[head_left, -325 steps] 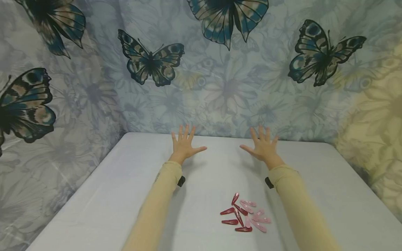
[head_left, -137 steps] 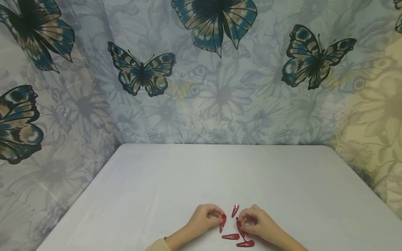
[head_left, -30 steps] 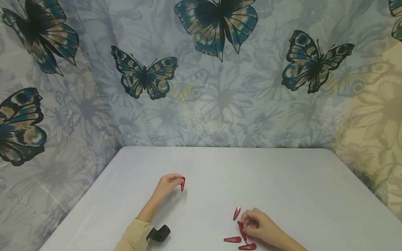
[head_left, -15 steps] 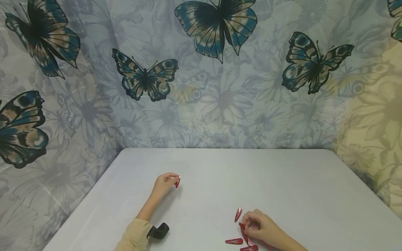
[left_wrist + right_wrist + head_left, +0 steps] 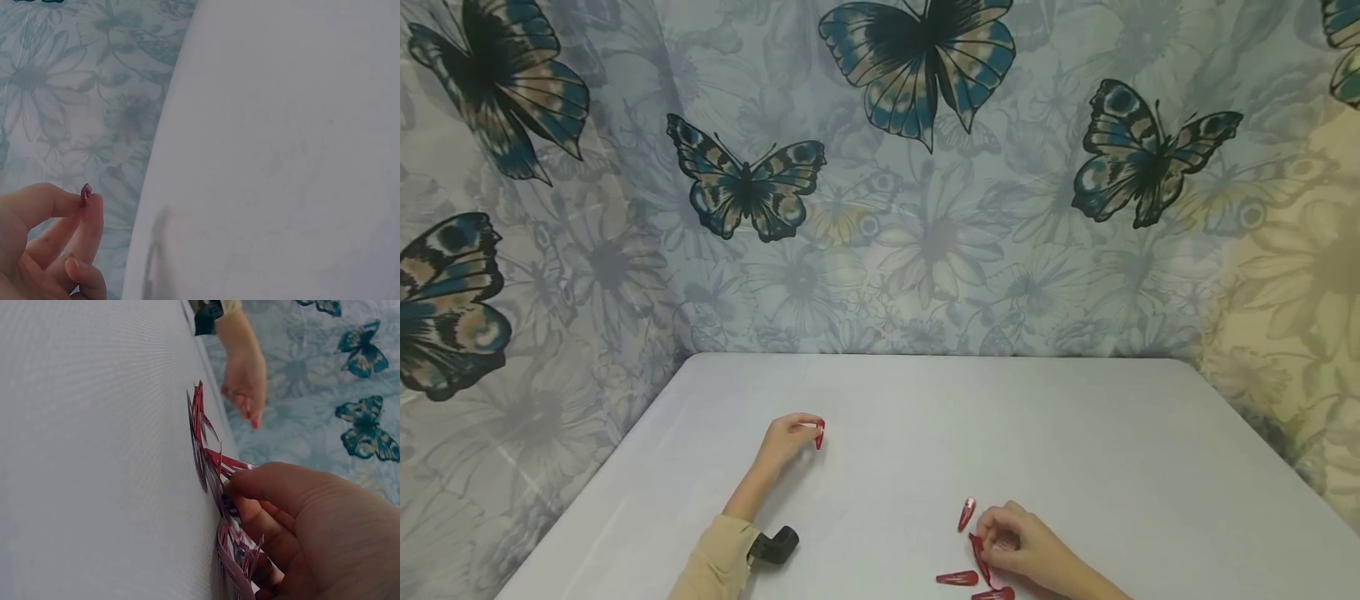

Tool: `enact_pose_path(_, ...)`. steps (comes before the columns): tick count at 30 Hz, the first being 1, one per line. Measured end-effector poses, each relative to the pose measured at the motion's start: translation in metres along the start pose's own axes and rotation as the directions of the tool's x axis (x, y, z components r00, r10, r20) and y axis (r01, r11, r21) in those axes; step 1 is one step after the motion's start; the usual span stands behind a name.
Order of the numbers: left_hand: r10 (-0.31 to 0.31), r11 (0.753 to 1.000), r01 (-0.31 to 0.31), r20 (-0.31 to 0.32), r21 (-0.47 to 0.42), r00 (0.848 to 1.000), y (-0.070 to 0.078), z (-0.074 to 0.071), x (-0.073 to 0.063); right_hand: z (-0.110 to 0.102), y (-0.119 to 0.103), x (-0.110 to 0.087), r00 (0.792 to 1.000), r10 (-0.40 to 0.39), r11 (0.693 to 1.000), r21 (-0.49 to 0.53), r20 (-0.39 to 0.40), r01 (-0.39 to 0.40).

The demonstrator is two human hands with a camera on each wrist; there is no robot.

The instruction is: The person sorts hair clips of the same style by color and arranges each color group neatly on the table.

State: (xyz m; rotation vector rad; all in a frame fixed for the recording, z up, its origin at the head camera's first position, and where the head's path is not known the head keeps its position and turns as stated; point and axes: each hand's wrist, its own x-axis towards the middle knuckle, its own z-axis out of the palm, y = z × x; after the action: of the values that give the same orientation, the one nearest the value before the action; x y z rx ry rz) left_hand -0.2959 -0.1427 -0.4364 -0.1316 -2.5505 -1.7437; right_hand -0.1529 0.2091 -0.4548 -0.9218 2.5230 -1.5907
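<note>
My left hand [image 5: 786, 439] is held above the left middle of the table, pinching a red snap hair clip [image 5: 820, 434] between thumb and fingertips. The left wrist view shows that same hair clip [image 5: 86, 194] edge-on, its top poking above the fingers. Down at the front right, my right hand [image 5: 1026, 542] stays over the pile with thumb and fingers on a red hair clip [image 5: 228, 462]. Pink hair clips [image 5: 234, 559] lie under its curled fingers and are mostly hidden in the head view. Beside it lie more red hair clips [image 5: 957, 578].
A white table [image 5: 1075, 433] carries everything. One red hair clip [image 5: 966, 515] lies at the pile's far side. A black wrist camera [image 5: 777, 546] sits on the left sleeve. Butterfly-patterned cloth [image 5: 925, 275] rises behind the table's far edge.
From the pile, my left hand has carried a red hair clip to the far left. Over the last second it drifted slightly further left. My right hand has stayed at the pile.
</note>
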Motion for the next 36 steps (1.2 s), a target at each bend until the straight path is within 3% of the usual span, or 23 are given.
enact_pose_path(4,-0.02,1.0,0.021,-0.016,0.023,1.0,0.001,-0.004,0.001,0.001,0.0,0.002,1.0,-0.031,0.999,-0.012,-0.002,0.031)
enact_pose_path(8,-0.001,0.999,0.002,-0.044,0.038,0.999,-0.002,-0.006,0.004,0.0,0.001,0.002,0.999,-0.05,0.998,-0.032,-0.012,0.049)
enact_pose_path(12,-0.01,0.997,0.014,-0.051,0.079,0.999,-0.008,-0.005,0.008,0.0,0.001,0.001,1.0,-0.024,1.0,-0.02,-0.009,0.024)
enact_pose_path(15,-0.017,0.97,0.038,-0.092,0.239,0.996,-0.01,-0.004,0.011,0.001,0.001,-0.001,1.0,0.006,1.0,-0.005,0.001,-0.006)
enact_pose_path(19,0.006,0.908,0.068,-0.175,0.413,0.985,-0.01,-0.003,0.015,0.002,0.0,0.0,1.0,0.018,1.0,0.012,0.006,-0.018)
enact_pose_path(26,-0.002,0.901,0.097,-0.221,0.422,0.975,-0.012,-0.002,0.018,0.001,-0.002,0.0,1.0,-0.014,1.0,-0.01,-0.001,0.014)
enact_pose_path(32,0.033,0.907,0.072,-0.24,0.415,0.97,-0.012,0.001,0.016,0.0,-0.004,0.0,1.0,-0.025,1.0,-0.004,0.008,0.025)
enact_pose_path(36,0.041,0.898,0.07,-0.242,0.435,0.969,-0.014,0.002,0.015,0.0,-0.003,0.0,1.0,-0.02,1.0,-0.001,0.01,0.02)
